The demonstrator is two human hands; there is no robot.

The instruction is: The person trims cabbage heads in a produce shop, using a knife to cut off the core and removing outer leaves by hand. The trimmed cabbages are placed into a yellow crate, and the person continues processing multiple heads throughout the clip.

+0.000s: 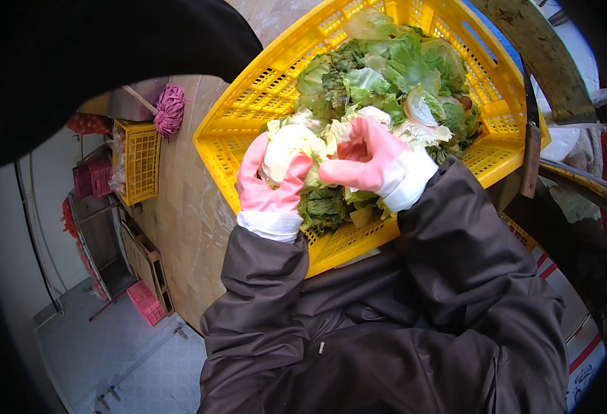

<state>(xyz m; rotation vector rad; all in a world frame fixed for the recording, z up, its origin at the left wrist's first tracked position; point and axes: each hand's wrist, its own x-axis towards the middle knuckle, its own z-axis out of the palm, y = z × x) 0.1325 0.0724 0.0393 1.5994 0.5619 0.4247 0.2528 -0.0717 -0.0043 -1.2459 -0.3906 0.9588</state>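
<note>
My left hand [272, 173], in a pink rubber glove with a white cuff, grips a pale, trimmed head of lettuce [289, 147]. Right beside it is my right hand [368, 158], gloved the same way, its thumb near the side of the head. Pale leaves lie close to its curled fingers; whether it pinches one is hidden. Both hands are over a yellow plastic crate [246, 106] with perforated walls. Loose green lettuce leaves [386, 67], some wilted or browned, are heaped inside it.
A knife with a wooden handle [530, 163] stands against the crate's right rim. At left, a pink bundle of twine [170, 110] and a smaller yellow crate [145, 163] sit by the wooden surface [189, 207]. A pink basket [146, 302] is lower down. A dark sleeve [194, 41] crosses the upper left.
</note>
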